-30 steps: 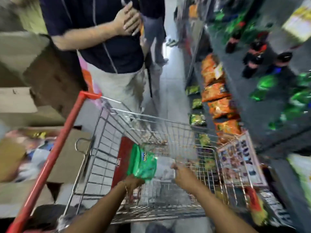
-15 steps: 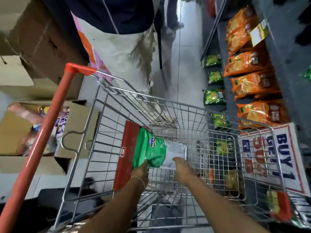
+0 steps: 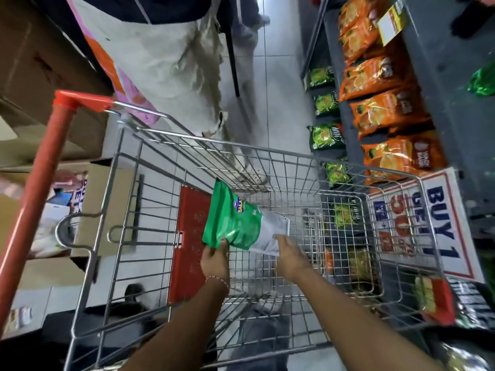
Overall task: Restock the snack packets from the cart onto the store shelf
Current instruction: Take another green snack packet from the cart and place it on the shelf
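Note:
A green and white snack packet point(image 3: 242, 228) hangs inside the wire cart point(image 3: 150, 133), above its mesh floor. My left hand point(image 3: 214, 259) grips the packet's lower green corner. My right hand point(image 3: 290, 257) holds its white end from below. The cart has a red handle point(image 3: 42, 167) at the left and a red seat flap point(image 3: 188, 242). To the right stands the store shelf point(image 3: 439, 84), stocked with orange packets point(image 3: 385, 111) and, lower down, green packets point(image 3: 325, 136).
A person in light trousers point(image 3: 171, 57) stands just past the cart's far end, in the tiled aisle. Cardboard boxes point(image 3: 32, 65) crowd the left side. A "BUY 1" sign point(image 3: 439, 223) hangs by the cart's right side.
The view has tilted down onto the cart. The packet has turned from upright to lying flatter, and my right hand has closed onto its white end.

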### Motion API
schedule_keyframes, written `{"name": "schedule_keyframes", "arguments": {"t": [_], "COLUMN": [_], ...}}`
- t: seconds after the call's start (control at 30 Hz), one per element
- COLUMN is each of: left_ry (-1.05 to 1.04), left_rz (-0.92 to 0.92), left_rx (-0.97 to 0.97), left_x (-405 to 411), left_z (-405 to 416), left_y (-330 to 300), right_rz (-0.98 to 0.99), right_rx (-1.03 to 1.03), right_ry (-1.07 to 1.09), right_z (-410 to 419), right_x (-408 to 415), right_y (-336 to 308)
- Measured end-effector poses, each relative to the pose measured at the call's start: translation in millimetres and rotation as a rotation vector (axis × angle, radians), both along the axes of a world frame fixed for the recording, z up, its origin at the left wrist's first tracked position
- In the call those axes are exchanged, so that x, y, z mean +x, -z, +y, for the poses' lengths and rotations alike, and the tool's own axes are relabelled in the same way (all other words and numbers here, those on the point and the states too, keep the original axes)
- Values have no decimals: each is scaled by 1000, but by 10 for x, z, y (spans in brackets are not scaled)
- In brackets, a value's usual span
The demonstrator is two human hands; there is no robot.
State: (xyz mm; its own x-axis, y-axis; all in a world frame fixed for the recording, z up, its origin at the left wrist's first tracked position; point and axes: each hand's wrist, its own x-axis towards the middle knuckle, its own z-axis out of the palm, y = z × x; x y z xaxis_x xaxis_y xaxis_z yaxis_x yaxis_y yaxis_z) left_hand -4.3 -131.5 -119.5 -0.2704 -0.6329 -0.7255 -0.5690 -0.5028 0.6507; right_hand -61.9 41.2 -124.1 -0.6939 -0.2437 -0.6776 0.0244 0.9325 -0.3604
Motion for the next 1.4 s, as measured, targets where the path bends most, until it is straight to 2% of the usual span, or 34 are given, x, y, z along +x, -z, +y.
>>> {"name": "schedule_keyframes", "arguments": {"t": [0.07, 0.13, 0.23, 0.3, 0.4, 0.53, 0.57, 0.63, 0.73, 0.8, 0.9, 0.97, 1.07, 1.13, 1.17, 1.2, 1.23, 1.27, 1.4], "left_ry": [115, 232, 461, 533, 598, 719, 755, 773, 777, 915, 1272, 1489, 1533, 1540, 1719, 1712, 1681, 1763, 1756], "left_rz": [17, 67, 125, 206, 278, 441, 506, 673, 857, 855, 904, 928, 1130, 1265, 1409, 1463, 1468, 1582, 1572], "left_rx": [-107, -123, -147, -132, -192, -79, -77, -112, -142, -173, 20, 82, 228, 379, 466, 546, 562, 635, 662], "left_x": [-83, -165, -301, -413, -591, -717, -746, -800, -802, -748, -510, -295, -119, 73, 342, 456, 517, 626, 793], "left_z": [42, 138, 379, 565, 739, 857, 856, 806, 697, 670, 958, 1235, 1835, 2226, 2966, 3128, 3096, 3336, 3738], "left_y": [-119, -311, -679, -949, -1331, -1997, -2180, -2515, -2909, -3061, -3503, -3928, -4462, -4884, -5368, -5523, -5586, -5737, -5829], "right_rz": [11, -5, 15, 85, -41, -182, -183, -63, 134, 259, 419, 533, 787, 962, 1282, 1349, 1337, 1452, 1441], "right_rx": [-6, -6, -75, -286, -798, -1194, -1206, -1229, -1103, -1030, -1173, -1211, -1213, -1189, -1077, -995, -948, -849, -639], "right_ry": [18, 49, 273, 406, 786, 1153, 1203, 1142, 995, 913, 845, 767, 763, 847, 876, 872, 896, 872, 960], "right_z": [-11, -70, -81, 22, -68, -2, 68, 227, 653, 865, 1318, 1530, 2002, 2235, 2619, 2726, 2751, 2854, 3133], "right_x": [19, 33, -8, -58, -90, -120, -138, -130, 57, 246, 619, 918, 1426, 1800, 2468, 2670, 2682, 2968, 3186], "right_y": [18, 7, -10, -147, -610, -1105, -1242, -1524, -2068, -2454, -3265, -3831, -4622, -5083, -5536, -5654, -5730, -5895, -5889]}}
